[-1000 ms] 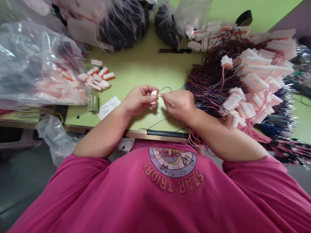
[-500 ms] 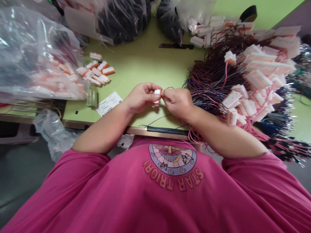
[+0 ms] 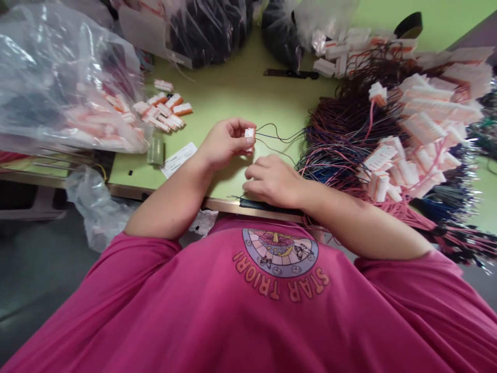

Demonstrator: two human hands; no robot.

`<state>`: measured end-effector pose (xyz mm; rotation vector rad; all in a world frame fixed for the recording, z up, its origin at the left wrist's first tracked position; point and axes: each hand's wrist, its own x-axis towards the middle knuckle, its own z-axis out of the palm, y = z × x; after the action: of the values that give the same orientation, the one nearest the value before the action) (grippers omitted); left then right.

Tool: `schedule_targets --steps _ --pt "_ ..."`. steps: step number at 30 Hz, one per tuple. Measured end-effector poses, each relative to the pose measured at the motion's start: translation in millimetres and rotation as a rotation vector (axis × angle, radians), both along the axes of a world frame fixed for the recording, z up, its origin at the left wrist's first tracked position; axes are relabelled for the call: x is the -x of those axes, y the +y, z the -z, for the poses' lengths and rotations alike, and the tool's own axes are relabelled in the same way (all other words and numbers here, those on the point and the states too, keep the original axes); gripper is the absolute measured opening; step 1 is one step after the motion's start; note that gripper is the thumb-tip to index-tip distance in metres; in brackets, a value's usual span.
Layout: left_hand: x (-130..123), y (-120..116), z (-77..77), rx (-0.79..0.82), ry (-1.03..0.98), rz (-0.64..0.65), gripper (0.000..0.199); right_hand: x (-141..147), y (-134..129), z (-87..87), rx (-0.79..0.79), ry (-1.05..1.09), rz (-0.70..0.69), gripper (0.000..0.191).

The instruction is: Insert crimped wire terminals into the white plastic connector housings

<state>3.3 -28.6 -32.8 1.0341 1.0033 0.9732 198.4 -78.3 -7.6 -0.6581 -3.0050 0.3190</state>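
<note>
Between thumb and fingers, my left hand grips a small white connector above the green table. Thin dark wires run from the connector's right side toward the wire bundle. My right hand is low over the table's front edge, its fingers loosely curled and apart, with nothing visible held. It is just above some dark wires at the edge. A pile of white and orange connectors lies to the left, beyond a printed label.
A large clear bag of connectors covers the left side. On the right is a thick wire bundle with white connectors. Dark-filled bags, a flat dark tool and black tape are at the back.
My right hand has left the connector and moved down toward the front edge, its fingers loosened. My left hand still holds the connector, and wires now show at its right side. The view has shifted slightly.
</note>
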Motion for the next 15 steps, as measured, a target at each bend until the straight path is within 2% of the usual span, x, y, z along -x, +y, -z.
schedule_targets --steps 2,5,7,9,11,13,15 --pt "-1.7 -1.1 -0.3 -0.004 0.023 0.005 0.035 9.1 -3.6 5.4 0.078 -0.106 -0.098 0.031" --pt "-3.9 -2.7 -0.7 0.007 0.025 0.023 0.037 18.6 -6.5 11.0 0.143 -0.158 -0.096 0.030" --pt "-4.0 -3.1 -1.4 0.029 -0.001 0.038 0.040 18.5 -5.9 11.3 0.230 -0.139 0.020 0.032" --pt "-3.3 -3.1 -2.6 0.055 -0.043 0.046 0.043 13.0 -2.4 9.6 0.328 -0.042 0.254 0.030" --pt "-2.1 -2.9 -4.1 0.084 -0.096 0.059 0.046 4.2 3.2 7.3 0.386 0.155 0.454 0.029" --pt "-0.9 -2.8 -5.3 0.119 -0.150 0.084 0.050 -4.4 9.3 5.7 0.378 0.375 0.527 0.029" --pt "-0.2 -3.1 -6.0 0.145 -0.182 0.111 0.056 -10.2 14.1 5.1 0.325 0.503 0.574 0.030"
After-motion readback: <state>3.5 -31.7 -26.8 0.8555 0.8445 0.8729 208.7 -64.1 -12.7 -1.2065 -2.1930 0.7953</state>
